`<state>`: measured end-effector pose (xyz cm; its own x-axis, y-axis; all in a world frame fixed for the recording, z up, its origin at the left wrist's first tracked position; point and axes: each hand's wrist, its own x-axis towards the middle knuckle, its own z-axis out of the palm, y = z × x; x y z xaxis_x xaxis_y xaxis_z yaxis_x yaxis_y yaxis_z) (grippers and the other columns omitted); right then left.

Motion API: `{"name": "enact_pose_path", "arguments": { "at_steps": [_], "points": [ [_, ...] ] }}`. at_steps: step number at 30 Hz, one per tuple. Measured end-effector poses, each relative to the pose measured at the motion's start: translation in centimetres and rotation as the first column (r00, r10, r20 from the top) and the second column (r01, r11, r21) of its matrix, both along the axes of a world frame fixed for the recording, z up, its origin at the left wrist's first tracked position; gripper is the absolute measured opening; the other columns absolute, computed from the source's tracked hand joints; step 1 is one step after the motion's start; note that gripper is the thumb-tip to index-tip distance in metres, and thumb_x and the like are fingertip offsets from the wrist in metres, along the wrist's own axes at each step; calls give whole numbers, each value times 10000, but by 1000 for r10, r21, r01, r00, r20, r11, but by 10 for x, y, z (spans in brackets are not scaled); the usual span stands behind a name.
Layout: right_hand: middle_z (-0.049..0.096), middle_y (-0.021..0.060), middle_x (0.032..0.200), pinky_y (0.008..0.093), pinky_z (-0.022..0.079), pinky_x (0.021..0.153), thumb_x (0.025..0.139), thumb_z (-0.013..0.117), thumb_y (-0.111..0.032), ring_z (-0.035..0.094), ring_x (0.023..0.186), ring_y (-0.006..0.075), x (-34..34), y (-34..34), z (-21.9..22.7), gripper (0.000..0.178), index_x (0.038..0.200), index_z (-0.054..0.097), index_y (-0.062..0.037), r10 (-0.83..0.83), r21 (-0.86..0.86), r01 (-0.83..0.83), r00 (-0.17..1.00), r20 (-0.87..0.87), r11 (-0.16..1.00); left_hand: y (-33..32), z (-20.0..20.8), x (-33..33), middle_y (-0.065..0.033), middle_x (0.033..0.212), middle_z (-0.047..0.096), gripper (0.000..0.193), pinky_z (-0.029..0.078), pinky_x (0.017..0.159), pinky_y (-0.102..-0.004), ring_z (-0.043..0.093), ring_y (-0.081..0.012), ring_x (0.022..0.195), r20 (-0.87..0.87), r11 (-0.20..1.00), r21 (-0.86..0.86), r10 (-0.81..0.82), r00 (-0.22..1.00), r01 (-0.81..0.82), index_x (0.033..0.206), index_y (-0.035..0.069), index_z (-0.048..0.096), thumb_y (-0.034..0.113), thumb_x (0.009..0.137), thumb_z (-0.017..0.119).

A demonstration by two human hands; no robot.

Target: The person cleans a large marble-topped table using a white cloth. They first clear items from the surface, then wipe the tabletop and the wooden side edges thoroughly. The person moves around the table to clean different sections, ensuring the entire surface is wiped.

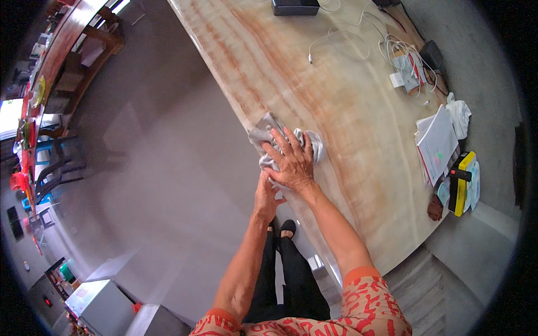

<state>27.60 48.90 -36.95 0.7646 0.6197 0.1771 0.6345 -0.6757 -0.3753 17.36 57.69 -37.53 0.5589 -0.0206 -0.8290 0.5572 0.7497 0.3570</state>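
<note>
Red-patterned shirt [372, 299] fills the bottom of the frame, both forearms reaching up to center. Right hand [292, 162]: palm down, fingers spread over a bunched grey cloth [263, 133], probably to spread pressure and keep the folds under control. Cloth sits at frame center, on the marbled table [386, 168], right by its long left edge. Left hand [266, 196] is at that edge, just below the right, thumb apart from fingers; fingertips meet the cloth's lower side, maybe steadying it. Can't tell if it's pinching fabric. White adapter [397, 80] with cables upper right, papers [437, 147] and yellow-black box [462, 185] along the right edge, black box [295, 7] at top: all well apart from the cloth, which likely leaves the hands room.
</note>
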Motion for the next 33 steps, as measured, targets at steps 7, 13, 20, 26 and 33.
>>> {"name": "enact_pose_path", "arguments": {
  "at_steps": [7,13,20,26,33],
  "points": [
    [340,18,1471,612,238,1053,665,739,-401,258,1374,256,-94,-84,9,555,1183,599,-256,-3,-58,0,999,-44,998,-33,12,-13,-61,1557,140,901,207,1051,-554,230,-364,1351,-84,984,180,3,996,12,1514,259,89,643,823,521],
    [332,22,1476,610,240,1052,618,775,-337,254,1377,268,-177,-173,23,573,1153,600,-236,-12,-122,-7,988,-156,992,-56,1,-35,-115,1528,217,865,284,1005,-574,298,-376,1322,-96,959,260,-94,991,116,1506,275,94,545,838,572],
    [384,33,1444,586,238,1058,614,753,-276,299,1356,278,-191,-201,17,518,1110,615,-231,-54,-156,32,989,-139,987,-65,8,-29,-179,1443,337,896,358,955,-590,393,-382,1244,-108,926,341,-133,985,162,1505,224,94,460,834,638],
    [386,8,1443,562,257,1067,635,760,-269,301,1353,254,-91,-136,10,514,1127,616,-231,-58,-128,53,998,-36,990,-47,-11,-3,-282,1344,289,846,281,1035,-510,336,-406,1220,-207,468,851,-119,971,239,1478,70,135,318,844,636],
    [386,0,1441,561,254,1073,657,756,-293,305,1347,252,21,-54,5,542,1172,598,-233,-52,-47,51,999,-17,998,-5,14,57,-288,1375,217,817,218,1069,-524,235,-434,1287,-213,-24,977,-233,949,213,1450,97,230,232,785,685]
  ]
}}
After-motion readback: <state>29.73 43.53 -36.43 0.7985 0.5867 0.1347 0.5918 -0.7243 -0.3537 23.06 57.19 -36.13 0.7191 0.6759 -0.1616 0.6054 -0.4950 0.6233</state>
